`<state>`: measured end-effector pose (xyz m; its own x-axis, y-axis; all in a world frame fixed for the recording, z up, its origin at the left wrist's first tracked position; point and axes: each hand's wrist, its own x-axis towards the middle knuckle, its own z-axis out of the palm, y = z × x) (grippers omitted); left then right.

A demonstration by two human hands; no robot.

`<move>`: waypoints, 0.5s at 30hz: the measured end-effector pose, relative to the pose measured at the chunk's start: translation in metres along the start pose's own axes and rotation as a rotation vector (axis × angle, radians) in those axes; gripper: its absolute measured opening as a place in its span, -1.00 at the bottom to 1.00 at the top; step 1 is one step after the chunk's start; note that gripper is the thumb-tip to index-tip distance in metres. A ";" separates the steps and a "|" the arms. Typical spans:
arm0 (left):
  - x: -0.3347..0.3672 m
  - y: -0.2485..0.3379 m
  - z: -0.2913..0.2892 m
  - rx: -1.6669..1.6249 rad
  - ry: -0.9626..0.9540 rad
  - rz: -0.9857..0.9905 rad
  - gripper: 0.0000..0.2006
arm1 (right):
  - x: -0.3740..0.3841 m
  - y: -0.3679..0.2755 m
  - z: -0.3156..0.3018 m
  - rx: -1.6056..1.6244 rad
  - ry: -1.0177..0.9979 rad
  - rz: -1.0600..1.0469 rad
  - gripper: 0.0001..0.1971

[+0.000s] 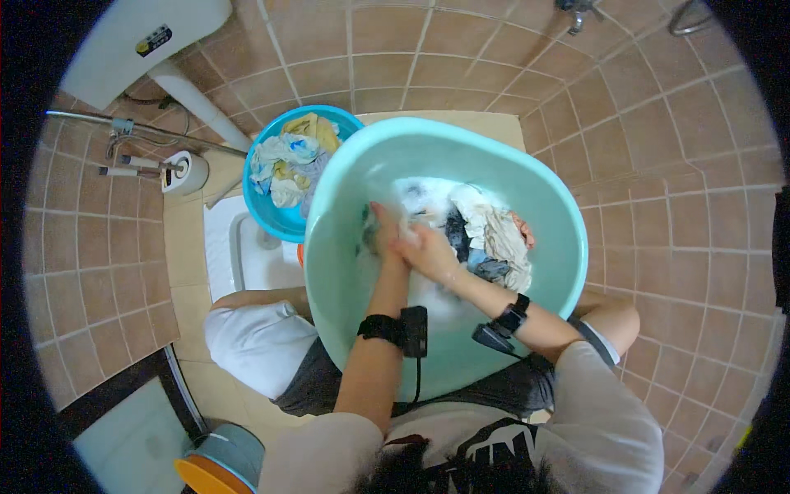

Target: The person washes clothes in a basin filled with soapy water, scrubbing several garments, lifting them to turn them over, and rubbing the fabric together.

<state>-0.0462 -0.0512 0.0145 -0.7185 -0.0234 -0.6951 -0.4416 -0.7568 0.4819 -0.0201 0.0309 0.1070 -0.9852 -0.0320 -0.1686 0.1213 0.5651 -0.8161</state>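
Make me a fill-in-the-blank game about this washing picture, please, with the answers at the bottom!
1. Counting the left hand and the right hand, ____ hands are down in the large tub.
2. The small basin with clothes in it is coloured ____.
3. In the picture, the small basin is on the ____ side of the large tub.
4. The brownish wall is covered with ____ that have pale lines between them.

Missing words: two; blue; left; tiles.

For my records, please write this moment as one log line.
left hand, right hand: together inside rounded turquoise plastic tub | grip: unclear | nearby: crumpled cream cloth
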 end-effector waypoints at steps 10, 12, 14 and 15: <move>-0.028 -0.081 0.000 -0.466 -1.401 -0.056 -0.46 | -0.043 -0.027 -0.048 -0.469 -0.071 0.024 -0.39; -0.105 -0.052 0.072 -0.157 -0.444 -0.500 -0.51 | -0.022 0.014 -0.081 -0.550 -0.021 0.164 -0.40; -0.105 -0.040 0.063 -0.164 -0.392 -0.543 -0.52 | -0.025 0.008 -0.074 -0.635 0.030 0.186 -0.43; -0.105 -0.038 0.059 -0.174 -0.328 -0.595 -0.54 | -0.038 -0.008 -0.068 -0.639 0.021 0.176 -0.43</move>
<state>0.0141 0.0181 0.1006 -0.5182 0.6049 -0.6046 -0.7375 -0.6741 -0.0422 0.0076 0.0836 0.1578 -0.9601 0.1182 -0.2534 0.1915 0.9383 -0.2879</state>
